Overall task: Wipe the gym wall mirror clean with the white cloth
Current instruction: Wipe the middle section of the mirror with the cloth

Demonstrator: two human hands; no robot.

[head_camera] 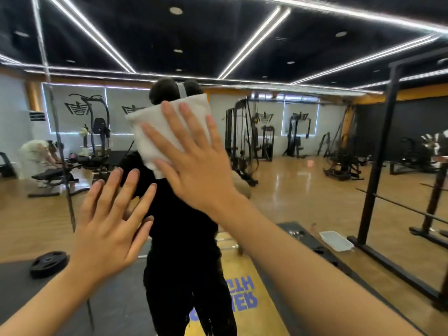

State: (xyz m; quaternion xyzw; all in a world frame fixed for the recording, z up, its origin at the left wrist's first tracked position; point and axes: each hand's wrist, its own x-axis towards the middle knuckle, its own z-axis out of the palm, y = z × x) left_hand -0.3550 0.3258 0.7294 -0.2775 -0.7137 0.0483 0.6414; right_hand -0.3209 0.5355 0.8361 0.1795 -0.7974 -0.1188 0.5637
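The white cloth (167, 132), one folded pad, lies flat against the gym wall mirror (303, 190) at about head height, near the glass's middle. Its long axis runs roughly upright, tipped a little. Our right grip (194, 161) presses it there with straight, spread fingers and pinches nothing. Most of the cloth sticks out up and to the left past the fingertips. Our left grip (109, 229) is also wide and holds nothing. It sits down and to the left of the cloth, apart from it, so the right is nearer. We judge that any sweep gets led by the right palm. In the reflection we count one weight plate (48, 264) and one white tray (335, 241) on the floor.
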